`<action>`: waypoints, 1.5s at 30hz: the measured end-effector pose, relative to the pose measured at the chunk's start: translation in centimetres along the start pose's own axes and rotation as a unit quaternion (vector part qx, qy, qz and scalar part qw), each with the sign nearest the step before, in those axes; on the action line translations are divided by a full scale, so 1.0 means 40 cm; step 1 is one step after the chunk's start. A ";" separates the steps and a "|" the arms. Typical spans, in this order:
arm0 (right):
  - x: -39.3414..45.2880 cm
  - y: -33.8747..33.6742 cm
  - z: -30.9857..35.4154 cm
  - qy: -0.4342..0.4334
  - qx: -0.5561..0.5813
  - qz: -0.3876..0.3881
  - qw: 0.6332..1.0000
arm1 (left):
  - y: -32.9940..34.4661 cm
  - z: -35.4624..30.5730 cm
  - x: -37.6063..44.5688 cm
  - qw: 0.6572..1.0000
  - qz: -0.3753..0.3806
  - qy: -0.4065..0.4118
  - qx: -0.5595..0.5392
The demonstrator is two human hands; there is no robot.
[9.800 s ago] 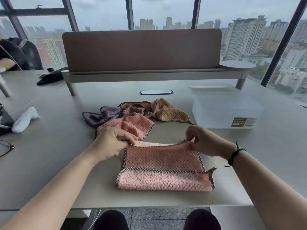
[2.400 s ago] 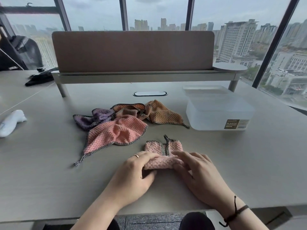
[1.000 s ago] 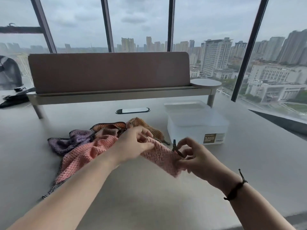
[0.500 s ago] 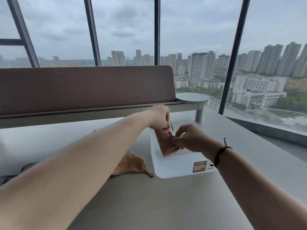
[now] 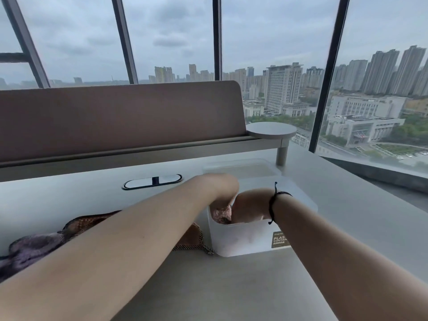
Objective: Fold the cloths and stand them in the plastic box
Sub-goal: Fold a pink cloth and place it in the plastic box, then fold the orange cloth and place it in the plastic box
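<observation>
The translucent plastic box (image 5: 240, 242) stands on the table right of centre, with a brown label on its front. Both my hands reach down into it. My left hand (image 5: 225, 193) and my right hand (image 5: 251, 205) hold the folded pink cloth (image 5: 222, 214) against the box's left end; only its top shows above the front wall, and my fingers are hidden inside. An orange-brown cloth (image 5: 192, 239) lies just left of the box, partly under my left forearm. A purple cloth (image 5: 30, 249) lies at the far left.
The box's clear lid (image 5: 243, 169) lies flat behind the box. A brown desk divider (image 5: 120, 119) with a round grey shelf end (image 5: 271, 130) runs along the back. A black-rimmed cable port (image 5: 152, 181) is set in the table.
Both hands have sunk from above the box down into it, carrying the folded pink cloth. The camera has tilted slightly, showing more of the loose cloths at left.
</observation>
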State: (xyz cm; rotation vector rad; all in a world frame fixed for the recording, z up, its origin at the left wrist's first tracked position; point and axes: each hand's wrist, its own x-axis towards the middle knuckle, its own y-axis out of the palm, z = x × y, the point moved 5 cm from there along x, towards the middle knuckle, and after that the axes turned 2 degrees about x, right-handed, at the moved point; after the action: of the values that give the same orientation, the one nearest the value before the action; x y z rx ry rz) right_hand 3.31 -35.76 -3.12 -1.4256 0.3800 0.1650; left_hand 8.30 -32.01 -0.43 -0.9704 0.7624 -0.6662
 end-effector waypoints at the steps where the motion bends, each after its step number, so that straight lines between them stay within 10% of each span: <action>1: 0.011 0.005 0.003 -0.001 0.006 -0.006 1.000 | 0.003 -0.002 0.003 1.000 -0.005 -0.007 0.012; 21: -0.034 0.024 0.004 -0.022 0.075 -0.007 0.997 | 0.029 -0.029 -0.054 0.996 -0.047 0.011 -0.074; 24: -0.058 -0.001 -0.009 -0.015 0.123 -0.088 0.988 | 0.009 0.045 -0.125 0.872 -0.309 -0.039 -0.378; 27: -0.127 -0.050 0.005 -0.015 0.172 -0.288 0.942 | 0.086 0.134 -0.235 0.737 -0.484 -0.145 -0.449; 30: -0.210 -0.033 0.093 -0.059 0.139 -0.458 0.876 | 0.270 0.168 -0.263 0.819 -0.340 -0.209 -0.411; 33: -0.243 0.052 0.234 -0.155 0.102 -0.471 0.862 | 0.414 0.146 -0.309 0.904 -0.165 -0.201 -0.338; 38: -0.171 0.261 0.345 -0.127 0.141 -0.267 0.945 | 0.442 0.108 -0.453 0.892 -0.233 -0.162 -0.352; 45: -0.226 0.289 0.356 -0.106 0.060 -0.329 0.937 | 0.482 0.118 -0.634 0.910 -0.244 -0.116 -0.314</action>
State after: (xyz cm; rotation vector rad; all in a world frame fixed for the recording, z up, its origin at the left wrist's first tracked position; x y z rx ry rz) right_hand -6.72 -19.04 -9.29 -1.3272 -0.2703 -0.2460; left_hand 0.75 -2.02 -9.39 -1.8393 0.5217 -0.7282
